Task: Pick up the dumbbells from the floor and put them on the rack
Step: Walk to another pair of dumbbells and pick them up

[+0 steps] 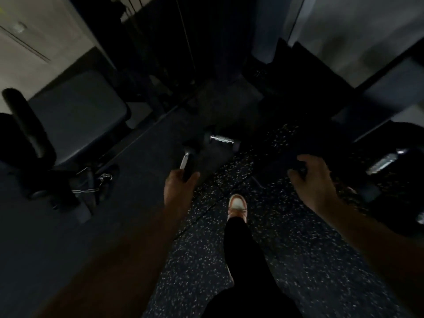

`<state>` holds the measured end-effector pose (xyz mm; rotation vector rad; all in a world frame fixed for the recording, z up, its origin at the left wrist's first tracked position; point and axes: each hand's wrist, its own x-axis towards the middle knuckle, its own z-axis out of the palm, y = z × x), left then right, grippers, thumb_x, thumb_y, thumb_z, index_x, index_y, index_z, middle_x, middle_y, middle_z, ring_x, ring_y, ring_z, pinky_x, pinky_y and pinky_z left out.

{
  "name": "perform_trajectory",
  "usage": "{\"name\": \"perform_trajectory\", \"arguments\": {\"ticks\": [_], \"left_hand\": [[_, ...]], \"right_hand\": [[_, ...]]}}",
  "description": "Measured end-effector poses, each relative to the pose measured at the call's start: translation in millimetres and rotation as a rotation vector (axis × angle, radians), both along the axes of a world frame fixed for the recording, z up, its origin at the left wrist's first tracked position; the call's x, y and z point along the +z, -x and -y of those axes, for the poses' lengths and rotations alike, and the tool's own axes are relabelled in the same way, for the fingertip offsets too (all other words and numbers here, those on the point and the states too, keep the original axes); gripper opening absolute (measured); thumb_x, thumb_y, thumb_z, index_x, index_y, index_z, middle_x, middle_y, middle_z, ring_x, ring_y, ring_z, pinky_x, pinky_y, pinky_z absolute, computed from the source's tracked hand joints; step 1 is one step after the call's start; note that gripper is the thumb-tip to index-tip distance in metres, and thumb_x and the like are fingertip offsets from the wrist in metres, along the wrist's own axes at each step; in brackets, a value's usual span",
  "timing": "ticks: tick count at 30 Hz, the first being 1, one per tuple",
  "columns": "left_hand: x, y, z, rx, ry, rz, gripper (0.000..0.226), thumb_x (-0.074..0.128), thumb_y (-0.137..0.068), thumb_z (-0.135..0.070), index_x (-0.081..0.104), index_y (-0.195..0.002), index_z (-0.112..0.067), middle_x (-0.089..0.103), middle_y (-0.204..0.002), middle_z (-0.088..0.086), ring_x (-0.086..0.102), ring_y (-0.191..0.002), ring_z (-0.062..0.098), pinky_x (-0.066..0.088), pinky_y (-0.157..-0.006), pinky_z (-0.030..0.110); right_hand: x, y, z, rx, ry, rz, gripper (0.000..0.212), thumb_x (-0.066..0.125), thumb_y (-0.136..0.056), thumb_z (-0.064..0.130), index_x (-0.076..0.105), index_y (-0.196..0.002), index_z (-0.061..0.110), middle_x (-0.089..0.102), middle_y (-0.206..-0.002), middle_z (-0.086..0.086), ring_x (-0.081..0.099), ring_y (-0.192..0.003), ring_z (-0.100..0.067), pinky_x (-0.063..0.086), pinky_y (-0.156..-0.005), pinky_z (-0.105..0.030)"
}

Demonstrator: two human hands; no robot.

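Note:
My left hand (181, 187) is closed around a dumbbell (186, 159) with a chrome handle and black heads, which it holds over the dark floor. A second dumbbell (221, 140) lies on the floor just beyond it, chrome handle facing up. My right hand (314, 180) is stretched toward the right with its fingers curled around a dark shape, too dim to identify. The rack (387, 76) runs along the right side as dark slanted shelves. One dumbbell (382, 164) rests on the rack just right of my right hand.
A padded bench (75, 120) with a roller pad stands at the left, with a chain (96, 184) at its foot. A cable machine (165, 53) fills the dark back. My foot in a white and orange shoe (238, 207) stands on the speckled rubber floor (298, 260).

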<state>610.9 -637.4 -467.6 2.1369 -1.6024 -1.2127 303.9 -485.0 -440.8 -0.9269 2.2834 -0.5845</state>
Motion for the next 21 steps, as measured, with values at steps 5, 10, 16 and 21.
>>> {"name": "perform_trajectory", "arguments": {"ticks": [5,10,16,21], "left_hand": [[-109.8,-9.1,72.5,0.002,-0.055,0.085,0.061,0.065,-0.060,-0.068,0.062,-0.100,-0.022,0.068,-0.089,-0.003,0.062,-0.075,0.012,0.036,-0.051,0.024],[-245.3,-28.5,132.1,-0.095,-0.095,0.160,0.044,0.078,-0.076,-0.041,0.062,-0.108,-0.016,0.070,-0.105,0.008,0.066,-0.096,0.026,0.046,-0.071,0.029],[-430.5,-48.2,186.7,-0.221,-0.178,0.219,0.056,0.081,-0.072,-0.045,0.064,-0.113,-0.010,0.071,-0.106,0.013,0.066,-0.099,0.031,0.055,-0.083,0.047],[-547.2,-46.6,216.7,-0.226,-0.224,0.205,0.066,0.083,-0.073,-0.040,0.057,-0.122,-0.004,0.065,-0.118,0.020,0.063,-0.107,0.036,0.053,-0.087,0.042]], "right_hand": [[-115.5,-39.0,99.6,0.139,-0.084,0.058,0.048,0.069,-0.089,0.022,0.053,-0.132,0.005,0.050,-0.133,-0.023,0.051,-0.118,-0.039,0.043,-0.097,-0.043],[-242.2,-69.9,161.3,0.248,-0.179,0.103,0.051,0.069,-0.089,0.024,0.052,-0.133,0.005,0.052,-0.135,-0.022,0.048,-0.124,-0.040,0.041,-0.099,-0.044],[-413.4,-82.6,229.6,0.384,-0.263,0.062,0.055,0.071,-0.086,0.024,0.052,-0.134,0.004,0.056,-0.134,-0.022,0.051,-0.124,-0.037,0.038,-0.103,-0.038],[-521.0,-79.3,288.4,0.419,-0.203,-0.082,0.067,0.068,-0.088,0.023,0.038,-0.145,0.004,0.039,-0.151,-0.022,0.033,-0.139,-0.039,0.026,-0.113,-0.042]]}}
